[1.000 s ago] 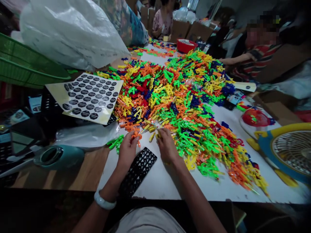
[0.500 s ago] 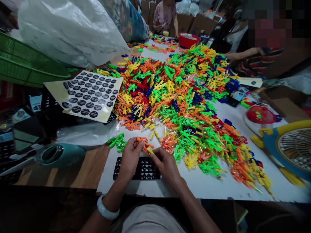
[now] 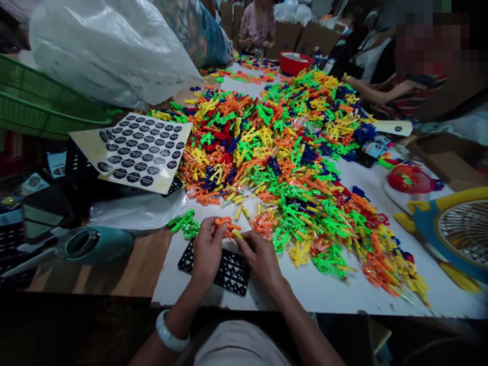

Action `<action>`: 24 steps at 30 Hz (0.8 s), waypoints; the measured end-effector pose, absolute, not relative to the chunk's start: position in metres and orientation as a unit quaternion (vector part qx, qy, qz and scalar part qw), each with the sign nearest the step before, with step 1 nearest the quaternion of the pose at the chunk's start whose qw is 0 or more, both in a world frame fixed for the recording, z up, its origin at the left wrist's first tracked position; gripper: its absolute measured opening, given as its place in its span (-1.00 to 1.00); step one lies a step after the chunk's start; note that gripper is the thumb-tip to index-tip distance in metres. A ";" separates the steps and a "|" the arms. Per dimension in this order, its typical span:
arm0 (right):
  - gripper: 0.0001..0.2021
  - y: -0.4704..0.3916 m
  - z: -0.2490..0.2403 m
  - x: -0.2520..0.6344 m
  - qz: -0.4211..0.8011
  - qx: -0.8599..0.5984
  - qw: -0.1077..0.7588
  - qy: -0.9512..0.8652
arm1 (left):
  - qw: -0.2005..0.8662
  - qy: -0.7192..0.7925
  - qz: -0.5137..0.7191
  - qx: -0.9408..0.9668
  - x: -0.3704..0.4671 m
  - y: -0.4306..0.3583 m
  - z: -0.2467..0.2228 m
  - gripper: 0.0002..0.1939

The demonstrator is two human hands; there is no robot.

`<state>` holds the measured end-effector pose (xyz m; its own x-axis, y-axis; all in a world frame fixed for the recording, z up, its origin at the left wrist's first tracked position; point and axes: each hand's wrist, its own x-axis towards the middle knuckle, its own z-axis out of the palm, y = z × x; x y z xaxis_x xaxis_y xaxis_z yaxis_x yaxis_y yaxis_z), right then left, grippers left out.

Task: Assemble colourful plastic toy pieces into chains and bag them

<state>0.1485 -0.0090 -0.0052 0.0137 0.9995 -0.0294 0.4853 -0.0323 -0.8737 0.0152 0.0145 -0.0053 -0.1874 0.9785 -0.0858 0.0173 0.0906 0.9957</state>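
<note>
Pinched in my left hand [image 3: 208,249] is an orange plastic toy piece [image 3: 227,227] with a looped, figure-like shape; its exact kind is unclear. My right hand [image 3: 261,254] grips a small yellow piece [image 3: 238,234] between thumb and fingers, right against the orange one. Under both hands lies a black perforated tray [image 3: 232,272], slightly turned on the white table [image 3: 305,292]. Just left of my left hand are a few green pieces [image 3: 186,223]. Beyond my hands spreads a big heap of coloured plastic pieces [image 3: 263,137], some in clear wrap with yellow ends.
Sticker sheets [image 3: 141,150] lie to the left, above a teal jar [image 3: 101,244]. A fan [image 3: 457,229] stands at right, near a red sieve [image 3: 409,179]. A green basket [image 3: 41,101], a red basin [image 3: 295,63] and two other people are farther off.
The black tray has turned, its right end nearer me. Both hands stay close together on the orange and yellow pieces. The person at right has stretched a hand to the heap.
</note>
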 end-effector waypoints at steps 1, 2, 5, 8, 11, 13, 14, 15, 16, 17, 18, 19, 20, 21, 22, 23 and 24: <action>-0.80 -0.009 -0.004 0.147 0.343 -0.619 0.349 -0.614 | 0.444 0.586 0.503 0.454 0.015 0.013 -0.003 -0.83; -0.80 -0.009 -0.004 0.146 0.321 -0.621 0.345 -0.626 | 0.421 0.601 0.487 0.474 0.015 0.011 -0.001 -0.84; -0.80 -0.006 -0.006 0.142 0.294 -0.626 0.351 -0.632 | 0.389 0.615 0.472 0.499 0.014 0.011 0.001 -0.85; -0.80 0.001 -0.014 0.139 0.397 -0.605 0.394 -0.567 | 0.477 0.576 0.527 0.403 0.014 0.017 0.000 -0.76; -0.75 0.007 -0.019 0.146 0.528 -0.563 0.411 -0.485 | 0.578 0.543 0.529 0.302 0.014 0.021 0.000 -0.65; -0.74 0.008 -0.015 0.163 0.551 -0.559 0.401 -0.473 | 0.604 0.535 0.498 0.317 0.008 0.021 0.003 -0.63; -0.73 0.008 -0.010 0.176 0.535 -0.571 0.402 -0.476 | 0.594 0.539 0.484 0.350 0.002 0.020 0.005 -0.65; -0.72 0.009 -0.004 0.192 0.496 -0.592 0.409 -0.486 | 0.558 0.555 0.471 0.397 -0.007 0.020 0.008 -0.66; -0.72 0.010 0.003 0.210 0.430 -0.622 0.424 -0.498 | 0.498 0.580 0.457 0.455 -0.019 0.021 0.010 -0.68; -0.71 0.012 0.009 0.228 0.341 -0.654 0.440 -0.512 | 0.407 0.614 0.440 0.514 -0.033 0.023 0.011 -0.69; -0.71 0.015 0.015 0.243 0.222 -0.684 0.447 -0.532 | 0.299 0.647 0.403 0.574 -0.047 0.025 0.011 -0.70; -0.71 0.019 0.019 0.255 0.115 -0.701 0.441 -0.549 | 0.207 0.672 0.347 0.620 -0.060 0.028 0.010 -0.71; -0.72 0.023 0.022 0.260 0.038 -0.703 0.428 -0.566 | 0.140 0.691 0.276 0.653 -0.069 0.031 0.008 -0.72; -0.74 0.029 0.022 0.260 0.000 -0.694 0.415 -0.588 | 0.093 0.703 0.204 0.675 -0.075 0.033 0.005 -0.71; -0.75 0.034 0.020 0.252 0.003 -0.679 0.404 -0.614 | 0.059 0.709 0.147 0.688 -0.077 0.035 0.002 -0.70; -0.75 0.040 0.016 0.240 0.036 -0.655 0.390 -0.646 | 0.038 0.708 0.106 0.697 -0.075 0.035 -0.002 -0.68; -0.72 0.045 0.011 0.224 0.081 -0.626 0.376 -0.679 | 0.028 0.702 0.087 0.706 -0.069 0.034 -0.006 -0.66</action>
